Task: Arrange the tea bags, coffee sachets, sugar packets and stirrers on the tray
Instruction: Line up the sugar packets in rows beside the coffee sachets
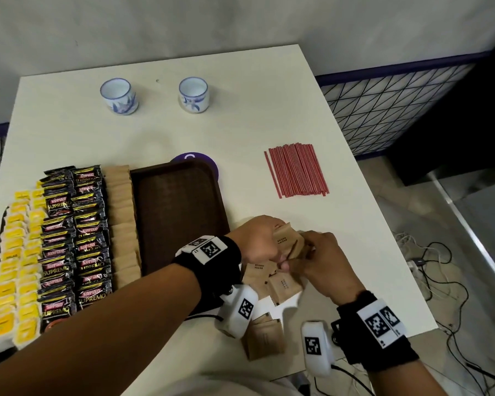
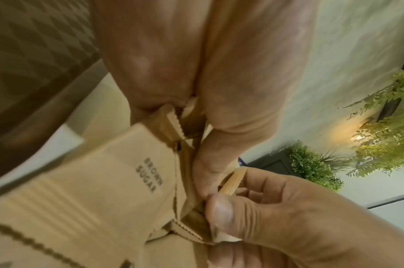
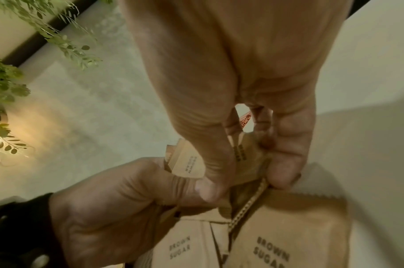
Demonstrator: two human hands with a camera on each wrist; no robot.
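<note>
A dark brown tray [image 1: 177, 212] holds rows of yellow tea bags [image 1: 15, 267], black coffee sachets [image 1: 75, 238] and one column of brown sugar packets [image 1: 123, 224]; its right part is bare. Just right of the tray, my left hand [image 1: 277, 258] grips a small stack of brown sugar packets [image 1: 286, 242] on edge. My right hand [image 1: 297, 262] pinches a packet [image 3: 249, 154] against that stack between thumb and fingers [image 3: 286, 163]. More loose sugar packets [image 1: 280, 284] lie on the table under both hands. Red stirrers [image 1: 296, 170] lie bundled on the table further back right.
Two white and blue cups [image 1: 117, 95] [image 1: 194, 94] stand at the back of the table. A purple coaster [image 1: 195, 158] peeks out behind the tray. Another pair of sugar packets [image 1: 263, 338] lies near the front edge. Cables run over the floor to the right.
</note>
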